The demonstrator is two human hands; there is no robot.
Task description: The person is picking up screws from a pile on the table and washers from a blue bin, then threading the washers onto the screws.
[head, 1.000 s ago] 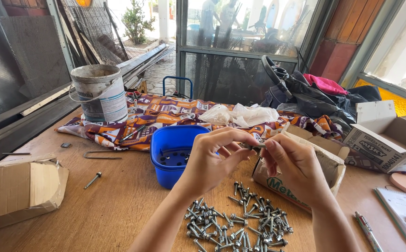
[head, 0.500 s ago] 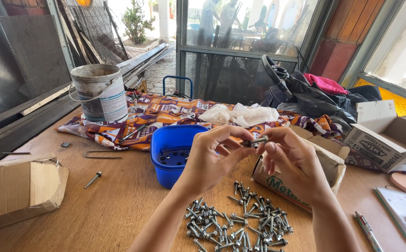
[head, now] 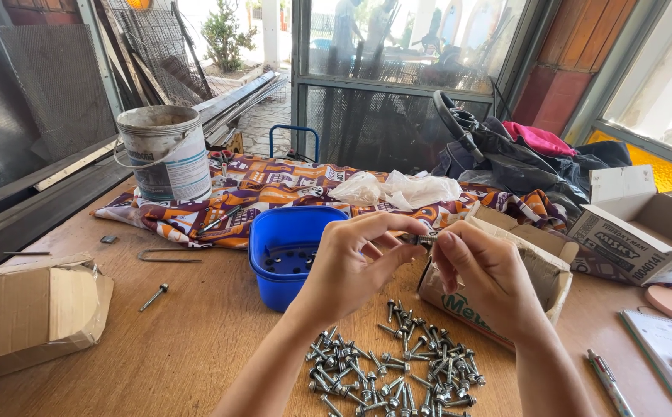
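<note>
**Both hands on one screw**

Here your left hand [head: 351, 266] and right hand [head: 487, 278] meet above the wooden table [head: 197, 347], fingertips pinched together on a single small screw [head: 417, 240]. The left thumb and forefinger close narrowly on one end; the right fingers curl in and grip the other. The screw lies roughly level between them, held in the air just in front of the blue tub [head: 293, 251].

Below your wrists a pile of screws [head: 394, 367] lies spread on the table. Just beside your right hand an open paper-wrapped box [head: 521, 270] stands tilted. One loose screw [head: 154, 296] lies well apart to the left, near a torn cardboard box [head: 31, 313]. Behind the tub, a patterned cloth [head: 274, 189] carries a grimy white bucket [head: 164, 153] and a crumpled plastic bag [head: 398, 189]. A pen [head: 608, 382] lies at the right edge.
</note>
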